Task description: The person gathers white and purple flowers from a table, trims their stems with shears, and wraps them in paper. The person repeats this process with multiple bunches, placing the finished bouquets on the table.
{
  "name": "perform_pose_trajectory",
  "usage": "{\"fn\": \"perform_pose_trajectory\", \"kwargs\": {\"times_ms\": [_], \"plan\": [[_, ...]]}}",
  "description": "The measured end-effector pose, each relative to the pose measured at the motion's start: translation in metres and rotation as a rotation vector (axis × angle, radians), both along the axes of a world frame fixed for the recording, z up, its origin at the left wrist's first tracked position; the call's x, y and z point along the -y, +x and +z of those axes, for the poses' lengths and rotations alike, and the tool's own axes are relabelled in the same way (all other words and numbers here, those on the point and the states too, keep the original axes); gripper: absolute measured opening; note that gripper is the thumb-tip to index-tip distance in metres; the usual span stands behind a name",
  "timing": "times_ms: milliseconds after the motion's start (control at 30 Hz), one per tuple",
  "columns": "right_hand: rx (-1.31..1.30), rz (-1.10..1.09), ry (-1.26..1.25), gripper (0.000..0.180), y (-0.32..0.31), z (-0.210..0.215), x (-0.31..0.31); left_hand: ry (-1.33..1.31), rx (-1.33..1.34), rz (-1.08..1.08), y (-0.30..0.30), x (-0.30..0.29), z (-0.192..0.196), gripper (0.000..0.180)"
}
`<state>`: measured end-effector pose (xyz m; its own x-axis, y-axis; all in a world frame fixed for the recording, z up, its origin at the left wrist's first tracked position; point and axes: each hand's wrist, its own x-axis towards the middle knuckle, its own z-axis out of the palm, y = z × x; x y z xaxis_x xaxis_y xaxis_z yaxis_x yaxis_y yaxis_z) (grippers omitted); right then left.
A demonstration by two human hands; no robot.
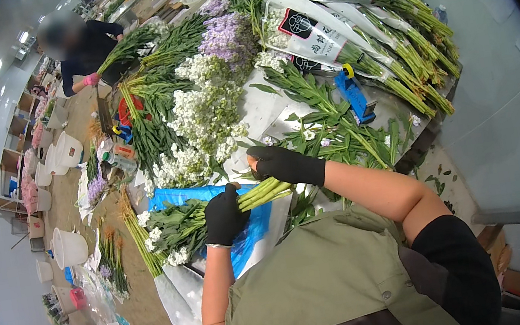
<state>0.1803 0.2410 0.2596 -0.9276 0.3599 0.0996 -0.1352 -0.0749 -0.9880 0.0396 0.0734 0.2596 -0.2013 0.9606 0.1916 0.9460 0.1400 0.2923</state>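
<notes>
My left hand (224,217), in a black glove with bare fingertips, is closed round a bunch of white-flowered stems (182,224). The leafy, blooming end points left, and the bare green stalks (266,192) stick out to the right. Just above those stalks is my right hand (288,163), gloved alike, its fingers curled in; what they hold, if anything, is hidden. A blue-and-white plastic sheet (245,245) lies under the bunch. Beyond my hands is a heap of white flowers (203,117), with lilac ones (228,36) farther back.
Wrapped bouquets (348,31) are stacked at the back right. A blue tape dispenser (353,96) stands among loose leafy stems (338,144). Farther left are a bottle (119,162), white buckets (71,247) and flowers on the floor. Another person (86,54) holds green stems at the far left.
</notes>
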Motion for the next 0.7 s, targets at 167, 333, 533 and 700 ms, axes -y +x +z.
{"fn": "perform_pose_trajectory", "kwargs": {"times_ms": [167,333,533,700], "plan": [[-0.231,-0.111,-0.213,0.01,-0.004,-0.005,0.01,-0.003,-0.018,-0.003,-0.001,0.0,-0.003,0.042],[-0.183,-0.265,-0.262,0.01,0.001,-0.005,-0.005,-0.022,-0.04,-0.011,-0.009,-0.003,-0.001,0.036],[-0.27,-0.815,-0.015,0.009,0.059,0.016,-0.006,0.024,0.009,0.04,-0.022,-0.009,0.014,0.031],[-0.241,-0.78,0.391,0.011,0.051,-0.002,0.046,-0.05,-0.026,0.081,-0.017,-0.013,0.015,0.035]]}}
